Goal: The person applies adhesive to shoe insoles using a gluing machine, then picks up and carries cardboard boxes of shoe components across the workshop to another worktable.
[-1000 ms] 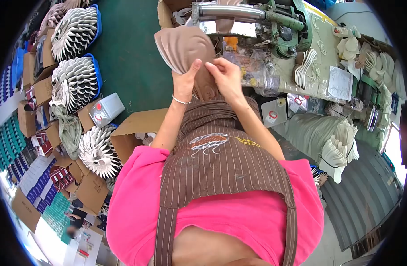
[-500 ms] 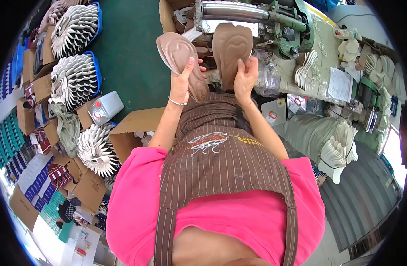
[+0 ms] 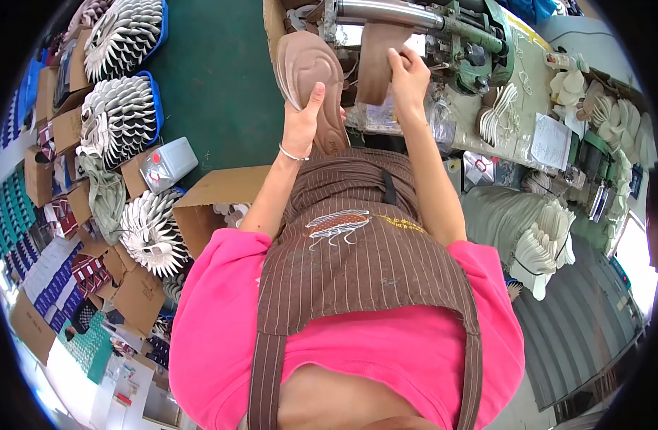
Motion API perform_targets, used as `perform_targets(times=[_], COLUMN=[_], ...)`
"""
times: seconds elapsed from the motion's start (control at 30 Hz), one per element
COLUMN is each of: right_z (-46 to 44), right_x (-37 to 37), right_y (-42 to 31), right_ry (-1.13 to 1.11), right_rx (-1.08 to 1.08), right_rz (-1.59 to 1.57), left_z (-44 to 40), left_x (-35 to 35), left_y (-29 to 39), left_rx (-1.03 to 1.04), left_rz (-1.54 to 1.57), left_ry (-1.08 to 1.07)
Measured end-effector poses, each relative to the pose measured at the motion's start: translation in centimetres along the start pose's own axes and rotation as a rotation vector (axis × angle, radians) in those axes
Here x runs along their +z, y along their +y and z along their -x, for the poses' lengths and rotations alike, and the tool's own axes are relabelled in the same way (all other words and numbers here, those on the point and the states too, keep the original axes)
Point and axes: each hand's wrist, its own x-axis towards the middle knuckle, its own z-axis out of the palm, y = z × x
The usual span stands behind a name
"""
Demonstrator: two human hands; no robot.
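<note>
My left hand point(image 3: 302, 123) is closed around a small stack of brown shoe insoles point(image 3: 313, 72), thumb on top, the heel ends pointing toward my apron. Between the thumb and fingers of my right hand point(image 3: 410, 80) is a single brown insole point(image 3: 378, 63), tilted and slightly blurred. Its upper end is up at the metal roller point(image 3: 386, 13) of a green machine point(image 3: 476, 54); whether it touches the roller I cannot tell.
An open cardboard box point(image 3: 272, 21) stands left of the machine, and another box point(image 3: 218, 197) by my left forearm. Blue baskets point(image 3: 157, 107) of fanned white insoles line the left. On the right, a worktable point(image 3: 512, 132) carries insoles and a paper sheet point(image 3: 550, 140).
My right hand has moved up with its insole, which now tilts at the roller. My left hand and its stack have shifted slightly right and turned more upright.
</note>
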Motion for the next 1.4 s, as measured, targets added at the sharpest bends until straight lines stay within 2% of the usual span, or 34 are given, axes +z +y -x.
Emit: perform_targets(times=[0.03, 0.07, 0.1, 0.13, 0.2, 0.27, 0.3, 0.33, 0.4, 0.43, 0.47, 0.53, 0.6, 0.63, 0.67, 0.73, 0.8, 0.83, 0.87, 0.9, 0.93, 0.97, 1.0, 1.07, 1.1, 1.13, 1.2, 1.3, 1.33, 1.4], right_z=[0.2, 0.4, 3.6, 5.4, 8.4, 6.7, 5.3, 3.4, 0.8, 0.3, 1.0, 5.5, 7.8, 7.4, 6.6, 3.0, 0.6, 0.5, 1.7, 3.7, 5.9, 6.9, 7.4, 5.6, 4.2, 3.0, 1.0, 2.0, 2.6, 2.1], right_x=[-0.1, -0.2, 0.9, 1.4, 1.7, 0.1, -0.2, -0.9, -1.4, -0.8, -0.4, 1.8, 2.4, 2.2, 1.5, -0.4, -0.3, -0.1, 0.3, 1.2, 1.6, 1.5, 1.2, 1.8, 0.7, 0.5, -0.1, -3.7, -6.3, -11.7], right_y=[0.7, 1.2, -1.6, -0.5, -0.2, 1.3, 1.4, 1.3, 0.7, 0.6, 0.7, -0.5, -0.1, 0.7, 1.1, 2.3, 1.3, 0.8, 0.6, -0.4, -1.8, 1.0, 0.4, 3.2, 1.3, 0.4, 2.2, 4.1, 4.0, 5.9], right_ry=[-0.109, -0.217, -0.294, -0.319, -0.239, -0.08, 0.028, 0.064, 0.006, 0.045, -0.154, -0.267, -0.228, -0.114, 0.026, 0.109, 0.101, 0.042, -0.092, -0.172, -0.25, -0.311, -0.296, 0.015, 0.027, 0.071, 0.065, -0.034, 0.031, 0.331], right_rx=[0.003, 0.003, 0.202, 0.185, 0.104, 0.178, 0.071, 0.131, 0.104, 0.113, 0.133, 0.147, 0.143, 0.205, 0.152, 0.099, 0.095, 0.075, 0.091, 0.211, 0.206, 0.148, 0.203, 0.138, 0.182, 0.115, 0.019, 0.122, 0.017, 0.022], right_rz=[0.089, 0.179, 0.01, 0.061, 0.005, -0.045, -0.074, -0.124, -0.131, 0.062, -0.055, -0.099, -0.116, -0.118, -0.178, -0.154, -0.144, 0.022, -0.047, -0.243, -0.089, -0.073, 0.01, -0.146, 0.148, 0.216, 0.126, -0.056, 0.261, 0.489], left_z=[0.2, 0.0, -0.4, -0.7, -0.3, -0.6, -0.7, -0.7, -0.5, -0.4, -0.6, -1.1, -0.8, -0.5, -0.5, -0.5, -0.6, -0.8, -1.3, -1.1, -1.1, -1.2, -1.3, -1.0, -1.0, -1.1, -0.8, -0.9, -1.0, -1.1], left_x=[0.1, 0.2, 0.6, 0.8, 0.9, 1.1, 1.0, 0.9, 0.8, 1.0, 0.9, 0.7, 1.4, 1.4, 1.1, 0.7, 0.7, 0.2, -0.1, 0.2, 0.3, 0.3, 0.5, 1.6, 1.2, 0.8, 0.4, 0.0, -0.2, -0.3], left_y=[0.1, -0.2, -0.9, -1.2, -1.3, -1.7, -1.6, -1.4, -1.2, -1.1, -1.4, -2.3, -1.5, -1.2, -1.3, -1.6, -1.6, -2.3, -2.5, -1.9, -1.6, -1.3, -1.2, -0.8, -1.2, -1.8, -2.1, -1.8, -1.8, -1.9], left_rx=[-0.041, 0.066, 0.175, 0.284, 0.261, 0.321, 0.263, 0.205, 0.079, 0.086, 0.155, 0.286, 0.309, 0.317, 0.207, -0.019, 0.008, 0.009, 0.013, -0.007, -0.016, -0.03, -0.05, 0.04, 0.007, -0.019, -0.025, -0.059, -0.08, -0.117], left_rz=[0.006, -0.066, -0.136, -0.204, -0.239, -0.33, -0.27, -0.208, -0.089, -0.102, -0.174, -0.313, -0.439, -0.506, -0.355, -0.045, -0.044, -0.05, -0.057, -0.092, -0.139, -0.183, -0.229, -0.301, -0.344, -0.388, -0.345, -0.289, -0.295, -0.303], left_ry=[0.012, 0.039, 0.064, 0.092, 0.123, 0.163, 0.155, 0.146, 0.127, 0.144, 0.14, 0.134, 0.149, 0.16, 0.154, 0.133, 0.07, 0.058, 0.041, -0.012, -0.016, -0.035, -0.063, -0.06, -0.007, 0.05, 0.063, 0.091, 0.097, 0.12])
